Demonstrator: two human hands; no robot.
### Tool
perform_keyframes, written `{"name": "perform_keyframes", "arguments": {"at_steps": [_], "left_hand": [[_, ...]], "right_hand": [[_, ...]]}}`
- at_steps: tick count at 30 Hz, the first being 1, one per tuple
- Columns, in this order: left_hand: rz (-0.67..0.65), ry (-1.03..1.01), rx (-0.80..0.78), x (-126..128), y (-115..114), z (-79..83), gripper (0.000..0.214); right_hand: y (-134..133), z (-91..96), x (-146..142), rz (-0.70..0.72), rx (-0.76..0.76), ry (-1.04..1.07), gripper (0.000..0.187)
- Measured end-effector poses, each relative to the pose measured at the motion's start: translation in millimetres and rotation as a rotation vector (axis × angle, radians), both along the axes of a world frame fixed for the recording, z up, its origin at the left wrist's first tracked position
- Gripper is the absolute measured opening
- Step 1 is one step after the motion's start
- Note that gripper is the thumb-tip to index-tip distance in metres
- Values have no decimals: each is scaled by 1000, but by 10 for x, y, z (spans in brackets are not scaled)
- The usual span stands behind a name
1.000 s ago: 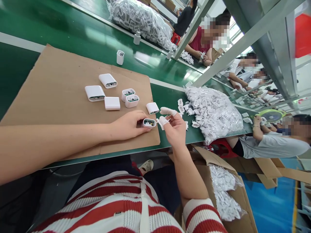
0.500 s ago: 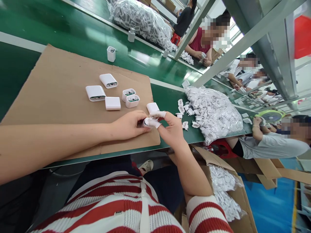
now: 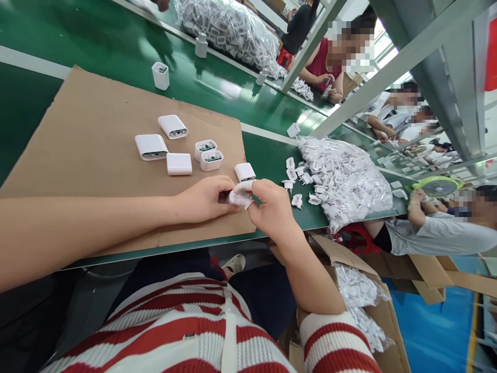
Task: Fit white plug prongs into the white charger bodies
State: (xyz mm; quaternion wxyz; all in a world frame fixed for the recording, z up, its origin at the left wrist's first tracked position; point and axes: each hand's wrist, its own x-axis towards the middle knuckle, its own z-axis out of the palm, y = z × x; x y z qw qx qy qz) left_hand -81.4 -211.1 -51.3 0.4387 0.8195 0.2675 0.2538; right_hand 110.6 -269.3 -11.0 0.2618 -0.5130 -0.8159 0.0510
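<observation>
My left hand (image 3: pixel 205 201) is closed around a small white charger housing (image 3: pixel 232 198), mostly hidden by fingers, over the cardboard's right part. White wrapping covers the thumb and forefinger of my right hand (image 3: pixel 272 204), which pinch together at the housing's right end; whatever sits between them is hidden. Just beyond the fingers lies another white charger housing (image 3: pixel 244 171). Further left on the cardboard sheet (image 3: pixel 97 155) are several more: two upright ones with green circuit boards showing (image 3: pixel 212 160), a closed-looking one (image 3: pixel 179 164) and two wider ones lying down (image 3: pixel 151 147).
White plug caps (image 3: pixel 297 201) lie loose right of my hand, beside a full clear bag of them (image 3: pixel 345 178). A white housing (image 3: pixel 160 76) rides on the green belt (image 3: pixel 116 46). Co-workers sit along the line. An open carton (image 3: pixel 392 321) stands below right.
My right fingers have closed in tighter over the housing's end, and the hand has turned slightly. The housing on the belt has shifted left. A dark hand now shows at the top edge.
</observation>
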Motion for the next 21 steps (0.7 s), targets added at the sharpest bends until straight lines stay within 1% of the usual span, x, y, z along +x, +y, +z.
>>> {"name": "perform_keyframes", "arguments": {"at_steps": [2,5,8,11,15,16,18,19,20,21], "left_hand": [[9,9,3,0,-7,20,29],[38,40,25,4,-17,24,31],[59,68,43,9,-17,22,31],[81,104,8,24,-9,45,32],[67,82,-43,52,-71,127,38],[60,92,-41,49,-108,158,38],[72,130,-13,4,-188,241,34],[102,136,13,-46,-216,294,32],[167,127,47,-121,-222,354,32],[274,105,93,-222,-196,420,34]], "right_hand": [[39,42,-4,-5,-53,10,23],[74,45,-21,-67,-104,87,24],[64,-59,-41,-126,-105,214,27],[47,-240,-75,-151,-99,395,27],[3,-444,-144,-174,-22,604,20],[-19,-469,-143,-158,-5,648,21],[-71,-489,-79,-115,27,712,28],[-95,-490,-10,-119,62,726,32],[-115,-490,84,-159,114,716,34],[-128,-494,197,-237,168,675,34]]}}
